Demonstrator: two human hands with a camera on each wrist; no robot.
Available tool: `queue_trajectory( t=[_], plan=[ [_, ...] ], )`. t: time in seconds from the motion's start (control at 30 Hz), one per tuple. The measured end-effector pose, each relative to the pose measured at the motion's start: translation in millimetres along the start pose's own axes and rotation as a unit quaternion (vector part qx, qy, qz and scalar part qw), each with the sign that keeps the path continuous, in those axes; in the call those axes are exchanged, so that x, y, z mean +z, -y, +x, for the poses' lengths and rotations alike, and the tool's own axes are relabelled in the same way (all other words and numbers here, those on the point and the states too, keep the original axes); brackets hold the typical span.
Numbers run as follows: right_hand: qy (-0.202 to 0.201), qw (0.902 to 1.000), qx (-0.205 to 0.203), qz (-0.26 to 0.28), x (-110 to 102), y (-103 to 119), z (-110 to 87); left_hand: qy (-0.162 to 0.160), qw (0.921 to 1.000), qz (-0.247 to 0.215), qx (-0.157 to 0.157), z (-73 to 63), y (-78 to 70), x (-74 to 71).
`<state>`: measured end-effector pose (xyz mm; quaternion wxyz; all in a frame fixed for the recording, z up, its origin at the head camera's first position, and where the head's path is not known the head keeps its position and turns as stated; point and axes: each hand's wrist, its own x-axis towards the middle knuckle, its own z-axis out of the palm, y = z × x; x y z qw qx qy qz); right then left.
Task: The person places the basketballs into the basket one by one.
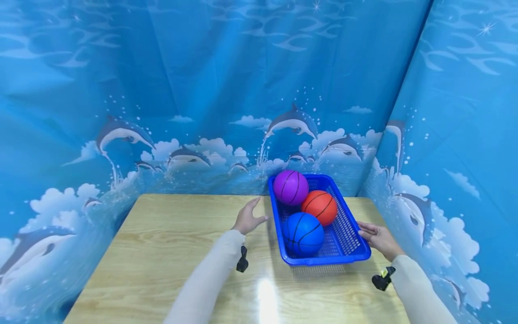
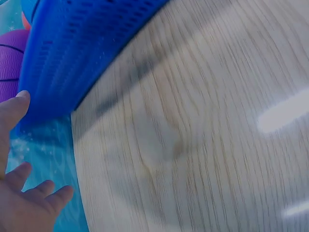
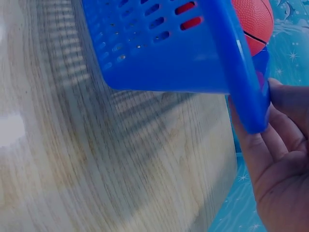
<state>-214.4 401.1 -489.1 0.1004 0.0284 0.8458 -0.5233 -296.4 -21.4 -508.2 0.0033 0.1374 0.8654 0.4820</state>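
Observation:
A blue plastic basket point(image 1: 323, 260) with slotted sides stands towards the right of the table. Inside it are three small basketballs: a purple ball point(image 1: 290, 187) at the back left, an orange-red ball point(image 1: 319, 208) in the middle and a blue ball point(image 1: 304, 234) at the front left. My right hand point(image 1: 382, 240) pinches the basket's right rim, thumb on one side and fingers on the other, as the right wrist view shows. Left of the basket, my left hand point(image 1: 247, 219) is spread with nothing in it, a small gap from the rim in the head view.
The light wooden table point(image 1: 182, 252) extends to the left and front, with a bright reflection near the front. Behind it and on both sides hangs a blue curtain point(image 1: 202, 90) printed with dolphins. A small black device point(image 1: 242, 260) sits at each wrist.

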Motion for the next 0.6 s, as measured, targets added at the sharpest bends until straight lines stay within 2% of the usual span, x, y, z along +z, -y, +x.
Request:
queue_trajectory(
  t=[0.17, 0.3, 0.37, 0.47, 0.6],
  plan=[
    [-0.004, 0.9999, -0.002, -0.011, 1.4, 3.2, 0.2, 0.017, 0.9994, 0.022, -0.02, -4.3, 14.4, -19.5],
    [-0.006, 0.9977, -0.001, -0.068, -0.4, 9.0, 0.7, 0.024, 0.998, 0.049, -0.03, -7.9, 22.3, -40.2],
    [-0.005, 0.9943, -0.004, -0.107, -1.0, 13.0, 0.9, 0.039, 0.9961, 0.07, -0.037, -10.1, 24.7, -51.5],
    [0.008, 0.9863, -0.016, -0.164, -1.4, 20.2, 0.7, 0.077, 0.9898, 0.111, -0.046, -13.5, 26.4, -67.6],
    [0.026, 0.9708, -0.05, -0.233, 0.7, 32.7, 0.3, 0.112, 0.9767, 0.179, -0.035, -19.2, 26.7, -88.2]
  ],
)
